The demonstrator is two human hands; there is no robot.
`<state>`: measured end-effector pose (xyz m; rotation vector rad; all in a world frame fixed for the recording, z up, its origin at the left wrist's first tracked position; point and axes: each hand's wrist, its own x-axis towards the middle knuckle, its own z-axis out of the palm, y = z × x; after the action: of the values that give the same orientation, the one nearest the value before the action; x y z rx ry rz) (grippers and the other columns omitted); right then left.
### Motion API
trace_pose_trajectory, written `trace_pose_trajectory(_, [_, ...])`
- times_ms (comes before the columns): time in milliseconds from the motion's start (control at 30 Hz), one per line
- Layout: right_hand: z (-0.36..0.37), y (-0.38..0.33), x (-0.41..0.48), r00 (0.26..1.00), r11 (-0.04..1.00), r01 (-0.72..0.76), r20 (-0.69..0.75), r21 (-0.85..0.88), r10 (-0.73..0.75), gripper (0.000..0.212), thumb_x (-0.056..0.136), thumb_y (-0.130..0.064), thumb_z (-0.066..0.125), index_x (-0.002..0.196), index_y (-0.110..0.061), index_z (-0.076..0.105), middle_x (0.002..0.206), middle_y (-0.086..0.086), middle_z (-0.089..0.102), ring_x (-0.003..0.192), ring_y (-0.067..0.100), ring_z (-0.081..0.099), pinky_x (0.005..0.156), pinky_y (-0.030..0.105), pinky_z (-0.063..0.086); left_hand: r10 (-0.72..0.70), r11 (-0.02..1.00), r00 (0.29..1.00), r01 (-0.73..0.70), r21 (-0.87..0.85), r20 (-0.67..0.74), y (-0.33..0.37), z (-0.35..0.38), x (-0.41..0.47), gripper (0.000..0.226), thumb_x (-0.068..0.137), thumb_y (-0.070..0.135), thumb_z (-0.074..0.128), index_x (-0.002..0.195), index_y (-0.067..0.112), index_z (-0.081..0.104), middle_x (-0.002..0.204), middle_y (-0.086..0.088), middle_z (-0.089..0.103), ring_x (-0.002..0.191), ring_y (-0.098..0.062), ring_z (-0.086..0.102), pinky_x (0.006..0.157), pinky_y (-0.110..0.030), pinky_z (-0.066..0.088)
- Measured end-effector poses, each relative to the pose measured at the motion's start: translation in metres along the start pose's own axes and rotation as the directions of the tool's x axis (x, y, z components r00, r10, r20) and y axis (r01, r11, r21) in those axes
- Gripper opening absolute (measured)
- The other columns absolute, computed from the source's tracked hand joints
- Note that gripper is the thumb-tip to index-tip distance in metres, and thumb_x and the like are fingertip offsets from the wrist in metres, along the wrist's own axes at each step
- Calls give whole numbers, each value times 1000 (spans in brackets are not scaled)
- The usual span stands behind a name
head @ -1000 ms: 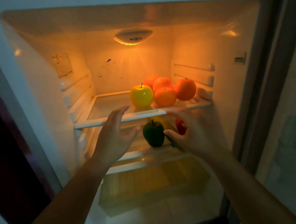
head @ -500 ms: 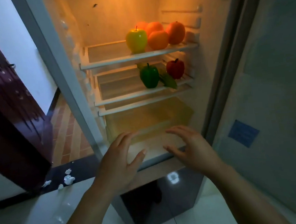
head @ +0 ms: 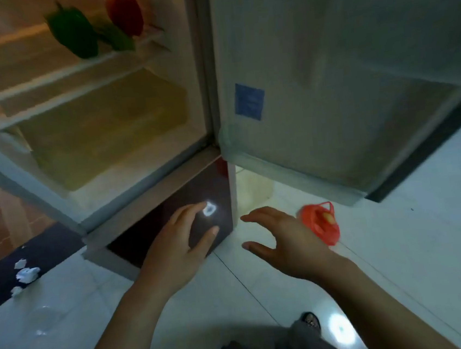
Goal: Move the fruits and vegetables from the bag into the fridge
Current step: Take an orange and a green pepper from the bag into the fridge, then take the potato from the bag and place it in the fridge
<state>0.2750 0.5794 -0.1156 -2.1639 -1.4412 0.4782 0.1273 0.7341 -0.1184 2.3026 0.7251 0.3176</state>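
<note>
A red plastic bag (head: pixel 321 223) lies on the white floor below the open fridge door, with something yellowish showing inside it. My right hand (head: pixel 284 239) hovers just left of the bag, fingers spread and empty. My left hand (head: pixel 177 248) is also empty, fingers relaxed, in front of the dark lower fridge panel. Up in the lit fridge (head: pixel 103 165), a green pepper (head: pixel 73 34), a red pepper (head: pixel 124 13) and another green vegetable (head: pixel 117 38) sit on a shelf at the frame's top.
The open fridge door (head: pixel 341 77) with a blue sticker hangs over the floor on the right. Crumpled white paper bits (head: pixel 25 274) lie on a dark strip at the left. My trouser leg and shoe (head: pixel 310 321) are at the bottom.
My view dropped from the fridge shelves down to the floor. Both hands pulled out of the fridge and lowered; the red bag came into view beside my right hand.
</note>
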Motion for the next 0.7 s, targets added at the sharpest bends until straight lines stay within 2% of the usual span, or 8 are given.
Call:
trace_pose_trajectory(133, [-13, 44, -57, 993, 993, -114, 0, 5, 114, 49, 88, -46, 56, 132, -30, 46, 136, -9, 48, 119, 7, 48, 98, 20, 40, 50, 998, 987, -54, 23, 152, 35, 51, -4, 52, 87, 52, 49, 134, 31, 42, 137, 16, 39, 125, -4, 40, 96, -29, 43])
trace_pose_trajectory(267, [-37, 99, -112, 980, 981, -196, -27, 15, 196, 47, 87, -49, 55, 131, -32, 47, 134, -12, 49, 118, 6, 48, 95, 16, 39, 102, 992, 964, -116, 45, 246, 92, 107, 0, 49, 89, 42, 50, 135, 27, 42, 140, 12, 38, 119, 2, 36, 97, -20, 35])
trace_pose_trajectory(467, [-99, 196, -187, 970, 974, -223, -89, 40, 226, 44, 86, -45, 59, 127, -27, 52, 127, -11, 53, 112, 5, 50, 86, 13, 35, 141, 985, 947, -163, 54, 288, 193, 216, 9, 47, 91, 41, 50, 134, 28, 42, 140, 14, 39, 124, -3, 39, 97, -17, 30])
trace_pose_trajectory(700, [-169, 304, -250, 968, 973, -229, -95, 39, 232, 42, 86, -42, 60, 125, -24, 54, 124, -7, 56, 109, 12, 54, 90, 28, 45, 96, 994, 950, -109, 29, 297, 278, 335, 8, 46, 90, 43, 51, 132, 28, 44, 136, 12, 44, 118, -5, 45, 92, -19, 34])
